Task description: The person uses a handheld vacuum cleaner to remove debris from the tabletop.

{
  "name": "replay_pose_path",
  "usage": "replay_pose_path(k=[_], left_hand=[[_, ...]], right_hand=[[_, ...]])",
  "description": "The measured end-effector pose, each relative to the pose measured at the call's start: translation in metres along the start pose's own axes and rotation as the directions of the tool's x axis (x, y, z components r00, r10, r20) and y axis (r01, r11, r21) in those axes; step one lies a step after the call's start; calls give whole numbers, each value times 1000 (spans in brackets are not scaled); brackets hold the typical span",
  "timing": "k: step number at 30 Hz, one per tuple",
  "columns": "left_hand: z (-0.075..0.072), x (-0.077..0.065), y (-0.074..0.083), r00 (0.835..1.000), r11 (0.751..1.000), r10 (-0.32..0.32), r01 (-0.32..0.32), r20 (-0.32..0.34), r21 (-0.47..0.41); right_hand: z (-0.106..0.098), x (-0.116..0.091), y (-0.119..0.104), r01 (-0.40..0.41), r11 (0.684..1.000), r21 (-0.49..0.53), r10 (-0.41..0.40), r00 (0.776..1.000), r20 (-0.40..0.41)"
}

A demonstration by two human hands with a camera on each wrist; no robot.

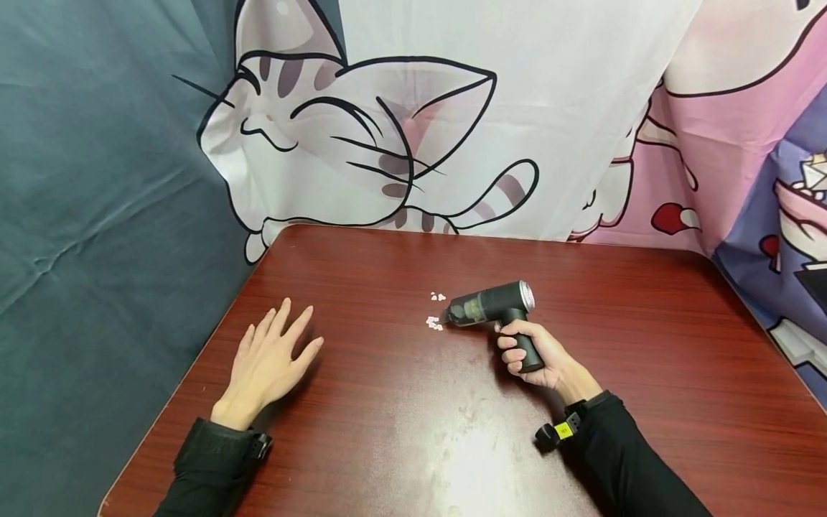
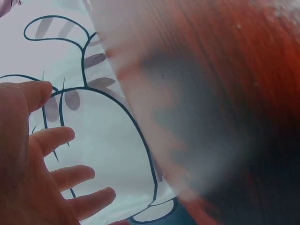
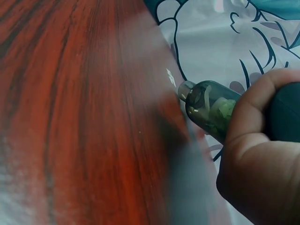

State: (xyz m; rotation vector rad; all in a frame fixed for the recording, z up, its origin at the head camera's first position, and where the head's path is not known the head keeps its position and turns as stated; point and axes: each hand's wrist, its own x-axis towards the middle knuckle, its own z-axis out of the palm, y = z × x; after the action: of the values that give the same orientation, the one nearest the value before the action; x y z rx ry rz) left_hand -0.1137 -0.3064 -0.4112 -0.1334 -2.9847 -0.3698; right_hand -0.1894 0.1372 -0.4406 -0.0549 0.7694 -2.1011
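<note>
My right hand grips the handle of a black handheld vacuum cleaner, fingers curled round it. Its nozzle points left, close beside small white paper scraps on the table. A second little group of white scraps lies just behind. In the right wrist view the vacuum's see-through dust cup shows something greenish inside, and the right hand wraps the dark handle. At the table's left side my left hand is spread with straight fingers, holding nothing; the left wrist view shows that hand with fingers apart.
The reddish-brown wooden table reflects light near its front. A cat-print curtain hangs along the back edge, with a plain grey-green cloth at the left. Black camera straps sit on both wrists.
</note>
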Motion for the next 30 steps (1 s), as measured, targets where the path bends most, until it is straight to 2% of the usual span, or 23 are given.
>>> replay_pose_path(k=[6, 17, 30], left_hand=[[-1, 0, -1, 1000, 1000, -3, 3, 5, 3], [-3, -3, -2, 1000, 1000, 5, -4, -13, 9], [-5, -4, -3, 1000, 1000, -2, 2, -22, 16]], right_hand=[[0, -4, 6, -6, 1000, -18, 6, 1000, 27], [2, 1, 10, -2, 1000, -9, 3, 999, 34], [10, 8, 10, -11, 1000, -6, 10, 1000, -3]])
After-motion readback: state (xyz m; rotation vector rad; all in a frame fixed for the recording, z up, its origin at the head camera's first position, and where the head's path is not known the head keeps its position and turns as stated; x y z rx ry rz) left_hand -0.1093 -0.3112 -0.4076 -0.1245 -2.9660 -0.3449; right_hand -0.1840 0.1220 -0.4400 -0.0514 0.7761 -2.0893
